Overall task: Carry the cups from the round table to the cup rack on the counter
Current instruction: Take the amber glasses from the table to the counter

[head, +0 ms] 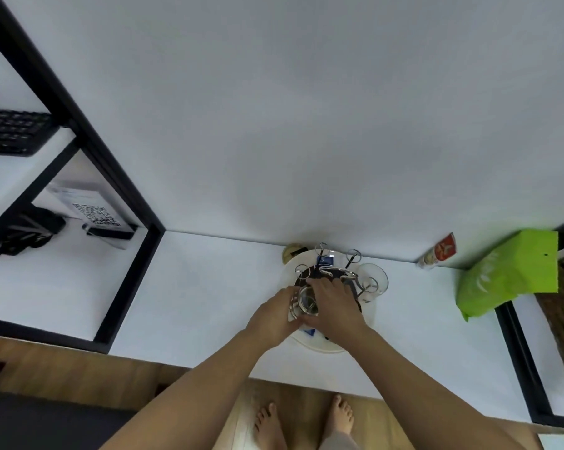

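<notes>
A clear glass cup (304,303) is held between both my hands over the front of the cup rack (334,271), a metal stand with looped prongs on a round white tray (319,345) on the white counter (193,287). My left hand (274,315) grips the cup from the left. My right hand (334,303) curls over its right side and covers part of the rack. A second clear cup (373,280) hangs upside down on a prong at the rack's right. The round table is out of view.
A bright green bag (507,274) lies at the counter's right, with a small red-and-white carton (438,251) by the wall. A black-framed shelf (105,177) at left holds a keyboard (13,131) and a QR-code sign (94,214). My bare feet stand below the counter edge.
</notes>
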Action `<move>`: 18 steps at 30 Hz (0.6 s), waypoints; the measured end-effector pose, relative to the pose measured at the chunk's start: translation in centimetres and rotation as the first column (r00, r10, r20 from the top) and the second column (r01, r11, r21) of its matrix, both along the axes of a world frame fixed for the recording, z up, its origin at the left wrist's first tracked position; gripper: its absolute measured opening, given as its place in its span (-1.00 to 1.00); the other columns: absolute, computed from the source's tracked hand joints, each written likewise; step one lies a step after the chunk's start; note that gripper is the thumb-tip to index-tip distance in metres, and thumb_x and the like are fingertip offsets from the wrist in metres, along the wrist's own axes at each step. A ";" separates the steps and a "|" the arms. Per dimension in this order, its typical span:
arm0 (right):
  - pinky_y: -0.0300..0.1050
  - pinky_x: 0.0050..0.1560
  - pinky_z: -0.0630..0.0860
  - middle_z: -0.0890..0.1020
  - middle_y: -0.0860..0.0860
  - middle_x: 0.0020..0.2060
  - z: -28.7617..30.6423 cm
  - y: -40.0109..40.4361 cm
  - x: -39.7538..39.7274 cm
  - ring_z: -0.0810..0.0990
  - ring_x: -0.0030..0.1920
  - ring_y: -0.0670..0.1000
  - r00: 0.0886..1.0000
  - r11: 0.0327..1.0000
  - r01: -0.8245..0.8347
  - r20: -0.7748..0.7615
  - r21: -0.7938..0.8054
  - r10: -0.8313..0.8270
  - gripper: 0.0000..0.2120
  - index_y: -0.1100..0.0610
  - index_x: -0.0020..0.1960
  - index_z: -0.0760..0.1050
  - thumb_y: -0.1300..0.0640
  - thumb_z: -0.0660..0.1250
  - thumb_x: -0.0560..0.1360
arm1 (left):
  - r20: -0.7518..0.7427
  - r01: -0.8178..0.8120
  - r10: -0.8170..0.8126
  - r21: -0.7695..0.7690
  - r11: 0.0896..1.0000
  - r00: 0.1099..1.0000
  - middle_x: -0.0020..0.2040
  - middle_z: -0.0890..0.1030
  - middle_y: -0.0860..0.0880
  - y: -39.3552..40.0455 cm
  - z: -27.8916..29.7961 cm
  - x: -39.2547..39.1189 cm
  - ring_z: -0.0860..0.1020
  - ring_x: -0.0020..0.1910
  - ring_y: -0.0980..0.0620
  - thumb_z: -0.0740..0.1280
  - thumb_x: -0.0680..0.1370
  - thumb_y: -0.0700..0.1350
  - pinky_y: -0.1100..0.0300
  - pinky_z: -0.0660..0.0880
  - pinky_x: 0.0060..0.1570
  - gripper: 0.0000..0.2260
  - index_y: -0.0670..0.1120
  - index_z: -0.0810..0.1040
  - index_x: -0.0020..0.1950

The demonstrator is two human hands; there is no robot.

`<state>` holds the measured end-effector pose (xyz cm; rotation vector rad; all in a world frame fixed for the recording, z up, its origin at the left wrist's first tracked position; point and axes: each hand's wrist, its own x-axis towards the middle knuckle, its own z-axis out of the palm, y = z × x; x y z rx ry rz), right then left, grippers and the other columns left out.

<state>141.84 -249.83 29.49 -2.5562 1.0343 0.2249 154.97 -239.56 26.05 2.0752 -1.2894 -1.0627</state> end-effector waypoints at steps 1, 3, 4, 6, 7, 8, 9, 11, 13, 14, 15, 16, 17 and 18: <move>0.03 0.38 0.21 0.44 0.01 0.39 -0.4 0.2 -0.1 0.34 0.36 0.10 1.000 1.000 -0.009 -0.023 -0.009 0.009 -0.22 0.02 0.56 0.21 -0.24 0.39 0.46 | 0.009 0.019 -0.019 0.008 1.000 1.000 0.40 0.54 -0.01 0.1 -0.3 0.0 0.54 0.31 0.00 0.46 0.59 0.01 0.11 0.47 0.31 -0.45 0.02 0.36 0.54; 0.05 0.35 0.19 0.44 -0.02 0.37 -1.1 0.6 -0.5 0.33 0.35 0.10 0.998 0.998 -0.031 -0.051 -0.045 0.029 -0.22 0.00 0.55 0.21 -0.28 0.37 0.46 | 0.027 0.045 -0.045 0.025 0.999 0.999 0.43 0.53 -0.03 0.3 -0.8 -0.2 0.53 0.34 -0.02 0.43 0.62 -0.01 0.10 0.46 0.33 -0.45 0.00 0.34 0.57; 0.05 0.34 0.19 0.45 -0.03 0.36 -1.4 0.7 -0.6 0.33 0.35 0.09 0.998 0.998 -0.037 -0.056 -0.060 0.034 -0.23 -0.01 0.55 0.21 -0.29 0.36 0.46 | 0.029 0.048 -0.049 0.035 0.998 0.998 0.44 0.53 -0.04 0.3 -1.0 -0.4 0.53 0.35 -0.03 0.42 0.63 -0.01 0.11 0.45 0.34 -0.46 0.00 0.33 0.57; 0.07 0.33 0.17 0.45 -0.04 0.36 -1.8 0.6 -0.8 0.33 0.34 0.09 0.998 0.996 -0.038 -0.058 -0.080 0.034 -0.24 -0.02 0.54 0.23 -0.30 0.36 0.45 | 0.028 0.047 -0.049 0.044 0.998 0.998 0.45 0.52 -0.05 0.2 -1.2 -0.6 0.53 0.36 -0.04 0.40 0.64 -0.02 0.17 0.42 0.33 -0.47 0.00 0.32 0.58; 0.09 0.35 0.16 0.45 -0.03 0.36 -2.0 0.5 -0.8 0.33 0.35 0.10 0.998 0.996 -0.039 -0.062 -0.085 0.034 -0.24 -0.02 0.53 0.23 -0.30 0.36 0.45 | 0.029 0.050 -0.051 0.043 0.998 0.998 0.45 0.52 -0.05 0.1 -1.3 -0.7 0.53 0.36 -0.05 0.39 0.64 -0.03 0.21 0.40 0.31 -0.47 0.00 0.32 0.58; 0.11 0.36 0.16 0.44 -0.03 0.36 -2.1 0.4 -0.8 0.33 0.36 0.10 0.997 0.995 -0.042 -0.069 -0.088 0.036 -0.23 -0.02 0.53 0.22 -0.30 0.36 0.45 | 0.031 0.053 -0.055 0.040 0.998 0.998 0.45 0.53 -0.04 0.0 -1.4 -0.8 0.53 0.36 -0.05 0.39 0.64 -0.04 0.24 0.38 0.28 -0.48 0.01 0.32 0.58; 0.14 0.38 0.15 0.43 -0.02 0.37 -2.2 0.3 -0.9 0.33 0.37 0.11 0.996 0.995 -0.044 -0.078 -0.088 0.038 -0.22 -0.02 0.54 0.21 -0.31 0.36 0.45 | 0.032 0.059 -0.061 0.039 0.997 0.998 0.44 0.54 -0.04 -0.1 -1.4 -0.9 0.54 0.35 -0.05 0.40 0.64 -0.04 0.25 0.37 0.26 -0.48 0.01 0.32 0.57; 0.16 0.41 0.13 0.42 0.00 0.39 -2.2 0.2 -1.0 0.32 0.39 0.12 0.995 0.995 -0.049 -0.093 -0.091 0.041 -0.19 -0.01 0.55 0.19 -0.34 0.35 0.44 | 0.033 0.078 -0.079 0.042 0.996 0.996 0.43 0.54 -0.05 -0.4 -1.4 -0.9 0.55 0.33 -0.05 0.41 0.63 -0.05 0.23 0.40 0.26 -0.47 0.01 0.32 0.57; 0.17 0.43 0.12 0.40 0.01 0.41 -2.0 0.0 -1.2 0.31 0.41 0.13 0.993 0.994 -0.061 -0.109 -0.092 0.051 -0.14 -0.01 0.56 0.15 -0.36 0.35 0.43 | 0.031 0.096 -0.097 0.042 0.994 0.995 0.45 0.53 -0.04 -0.5 -1.3 -0.9 0.54 0.35 -0.05 0.43 0.61 -0.06 0.17 0.42 0.32 -0.43 0.02 0.30 0.58; 0.16 0.44 0.11 0.39 0.01 0.42 -1.9 0.0 -1.5 0.30 0.41 0.13 0.991 0.993 -0.074 -0.116 -0.090 0.063 -0.11 0.00 0.58 0.13 -0.37 0.36 0.42 | 0.028 0.104 -0.105 0.037 0.994 0.994 0.46 0.51 -0.04 -0.6 -1.2 -0.8 0.53 0.37 -0.05 0.44 0.61 -0.07 0.15 0.43 0.34 -0.41 0.03 0.29 0.59; 0.16 0.45 0.11 0.37 0.01 0.44 -1.9 0.0 -1.8 0.29 0.42 0.13 0.990 0.992 -0.088 -0.121 -0.086 0.077 -0.09 0.01 0.59 0.11 -0.36 0.38 0.41 | 0.027 0.111 -0.112 0.028 0.993 0.993 0.47 0.50 -0.04 -0.7 -1.1 -0.8 0.52 0.38 -0.05 0.45 0.60 -0.08 0.13 0.43 0.35 -0.39 0.02 0.28 0.60; 0.15 0.46 0.10 0.35 0.01 0.45 -1.8 -0.1 -2.1 0.29 0.43 0.13 0.989 0.992 -0.100 -0.121 -0.083 0.089 -0.07 0.02 0.60 0.09 -0.34 0.39 0.41 | 0.030 0.120 -0.120 0.015 0.993 0.992 0.48 0.49 -0.04 -0.7 -0.8 -0.7 0.51 0.39 -0.06 0.45 0.59 -0.10 0.13 0.43 0.35 -0.38 0.01 0.28 0.60; 0.14 0.47 0.10 0.34 0.01 0.46 -1.7 -0.1 -2.4 0.28 0.43 0.13 0.988 0.991 -0.107 -0.119 -0.084 0.097 -0.06 0.02 0.61 0.07 -0.32 0.40 0.42 | 0.030 0.131 -0.132 0.005 0.991 0.991 0.48 0.48 -0.05 -0.9 -0.6 -0.7 0.51 0.39 -0.07 0.45 0.59 -0.11 0.11 0.44 0.35 -0.38 0.00 0.28 0.60; 0.12 0.47 0.10 0.33 0.01 0.46 -1.6 -0.1 -2.6 0.28 0.43 0.12 0.988 0.990 -0.110 -0.114 -0.088 0.100 -0.07 0.03 0.61 0.06 -0.31 0.40 0.43 | 0.027 0.145 -0.145 0.003 0.989 0.989 0.49 0.47 -0.05 -1.1 -0.3 -0.6 0.51 0.39 -0.07 0.45 0.58 -0.12 0.09 0.44 0.35 -0.38 0.00 0.29 0.60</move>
